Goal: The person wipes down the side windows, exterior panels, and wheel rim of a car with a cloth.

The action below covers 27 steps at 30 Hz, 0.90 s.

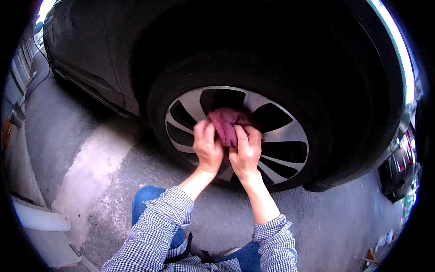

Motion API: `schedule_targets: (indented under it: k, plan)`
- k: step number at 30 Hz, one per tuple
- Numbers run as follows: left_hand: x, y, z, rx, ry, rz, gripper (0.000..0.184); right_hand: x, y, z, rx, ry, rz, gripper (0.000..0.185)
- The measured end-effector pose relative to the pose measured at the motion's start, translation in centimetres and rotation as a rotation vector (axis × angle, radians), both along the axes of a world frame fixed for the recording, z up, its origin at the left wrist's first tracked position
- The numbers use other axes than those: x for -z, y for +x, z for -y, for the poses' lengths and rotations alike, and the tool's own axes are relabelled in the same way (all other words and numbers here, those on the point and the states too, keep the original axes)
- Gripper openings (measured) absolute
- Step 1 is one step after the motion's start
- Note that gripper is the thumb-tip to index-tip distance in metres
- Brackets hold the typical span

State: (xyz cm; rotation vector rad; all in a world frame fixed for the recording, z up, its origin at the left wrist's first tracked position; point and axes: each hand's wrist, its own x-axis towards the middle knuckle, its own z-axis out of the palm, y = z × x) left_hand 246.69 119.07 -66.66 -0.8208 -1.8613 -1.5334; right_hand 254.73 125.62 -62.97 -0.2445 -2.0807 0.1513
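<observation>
A dark pink cloth (225, 126) is bunched up in front of the middle of a silver and black wheel rim (285, 132). My left hand (207, 146) has its fingers closed on the left side of the cloth. On the cloth's lower right side, my right hand (246, 149) grips it with bent fingers. Both hands are close together, and the cloth hides the hub. Around the rim runs a black tyre (158, 104), under the dark wheel arch of a car (86, 50).
Grey paved ground (326, 217) lies under the car, with a pale patch at the left. A white pipe (43, 218) is at the lower left. Another dark vehicle (398, 167) stands at the far right. A cable (45, 75) hangs at the upper left.
</observation>
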Motion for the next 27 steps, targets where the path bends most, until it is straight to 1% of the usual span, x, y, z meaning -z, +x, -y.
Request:
schedule_targets:
  k: [1,3,4,5,7,10,13,14,15,16,17,18,19,20,21,22,23,25,26,27]
  plan:
    - [-1.6,-1.0,0.5,-0.053,0.067,-0.068,0.034,-1.0,-0.5,0.4,-0.026,0.034,-0.072,0.045]
    - [-4.7,-3.2,1.1,-0.113,0.089,-0.073,0.038,-3.1,-2.5,1.2,-0.091,0.124,-0.050,0.049]
    - [-5.2,-4.4,1.1,-0.119,0.041,-0.001,0.041,-3.6,-4.0,1.6,-0.058,0.143,0.004,0.051]
    - [-4.6,-5.9,0.6,-0.198,-0.026,-0.004,0.042,-3.9,-5.6,1.5,-0.013,0.138,0.084,0.048]
    - [-2.6,-6.9,0.2,-0.228,-0.068,-0.073,0.044,-3.1,-7.6,1.0,0.085,0.301,0.074,0.042]
    - [0.0,-7.4,-1.1,-0.308,0.127,-0.100,0.038,-2.7,-8.3,1.2,0.028,0.260,0.186,0.039]
    - [3.2,-6.9,-1.9,-0.116,0.462,0.365,0.040,-2.6,-10.1,2.7,-0.018,0.321,0.258,0.036]
    - [4.7,-6.9,-2.1,-0.032,0.549,0.483,0.042,-2.4,-11.2,3.2,0.013,0.367,0.238,0.031]
    - [4.3,-6.8,-2.1,0.043,0.637,0.594,0.045,-2.9,-11.4,4.1,0.005,0.339,0.292,0.034]
    - [4.0,-6.7,-1.9,0.063,0.663,0.622,0.047,-2.7,-11.7,4.4,0.023,0.340,0.319,0.035]
    - [3.8,-6.3,-1.9,0.028,0.646,0.618,0.047,-2.6,-12.0,4.5,0.043,0.340,0.343,0.037]
    - [1.7,-5.4,-1.5,-0.006,0.626,0.614,0.047,-3.0,-11.7,4.3,0.018,0.269,0.327,0.036]
    - [0.7,-5.1,-1.4,-0.068,0.502,0.508,0.046,-3.9,-11.1,4.1,-0.005,0.196,0.314,0.036]
    - [-0.1,-4.8,-1.4,-0.144,0.383,0.397,0.045,-4.8,-9.9,3.8,0.042,0.120,0.365,0.034]
    - [-1.2,-4.5,-1.2,-0.226,0.278,0.286,0.044,-5.4,-8.6,2.8,0.073,0.101,0.354,0.037]
    - [-3.0,-3.8,-1.1,-0.122,0.315,0.321,0.042,-6.3,-7.1,1.9,0.136,0.092,0.418,0.043]
    - [-4.4,-3.1,-1.3,-0.021,0.355,0.356,0.040,-6.9,-5.5,1.2,0.164,0.120,0.368,0.046]
    - [-5.2,-2.4,-1.8,-0.119,0.120,0.108,0.035,-7.1,-3.6,0.1,0.171,0.206,0.223,0.045]
    - [-5.6,-2.0,-1.9,-0.097,0.177,0.130,0.032,-7.1,-3.1,0.1,0.190,0.228,0.254,0.045]
    - [-4.9,-2.4,-2.2,-0.125,0.188,0.180,0.035,-7.2,-3.0,0.3,0.208,0.249,0.286,0.046]
